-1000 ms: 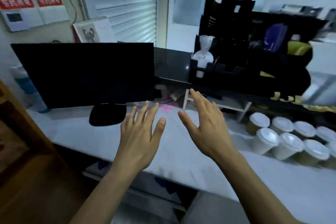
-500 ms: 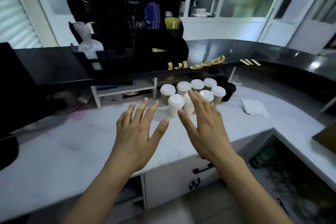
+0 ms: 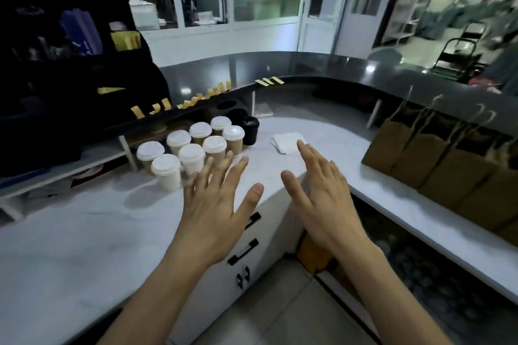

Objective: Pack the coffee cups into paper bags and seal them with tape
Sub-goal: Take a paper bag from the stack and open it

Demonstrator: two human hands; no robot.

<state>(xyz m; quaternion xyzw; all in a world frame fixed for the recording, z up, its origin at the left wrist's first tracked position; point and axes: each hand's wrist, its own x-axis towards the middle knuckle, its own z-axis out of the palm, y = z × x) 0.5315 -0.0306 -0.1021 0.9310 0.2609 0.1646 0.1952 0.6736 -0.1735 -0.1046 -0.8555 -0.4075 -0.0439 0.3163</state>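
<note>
1. Head view, change: over the last second the view has swung rightward, away from a dark monitor and along the white counter (image 3: 84, 232). Both hands have kept the same raised, spread pose throughout. The swing has brought the coffee cups (image 3: 193, 145) and then the paper bags (image 3: 437, 159) into sight, so by my reading packing has not begun and this is a survey of the materials.

2. Head view, hands: the left hand (image 3: 215, 204) hovers palm-down, fingers straight and fanned, holding nothing, its fingertips just in front of the nearest cups. The right hand (image 3: 322, 193) is equally flat and empty, near a white napkin (image 3: 288, 141).

3. Head view, cups: eight white-lidded cups stand upright in two rows at the counter's back left, with black cups (image 3: 249, 129) just beside them. Each long axis is vertical, lid up.

4. Head view, bags: brown bags stand in a row on the right counter, mouths and handles up, well apart from the cups.

5. Head view, tape: yellow tape strips (image 3: 207, 95) hang along the dark ledge above the cups.
</note>
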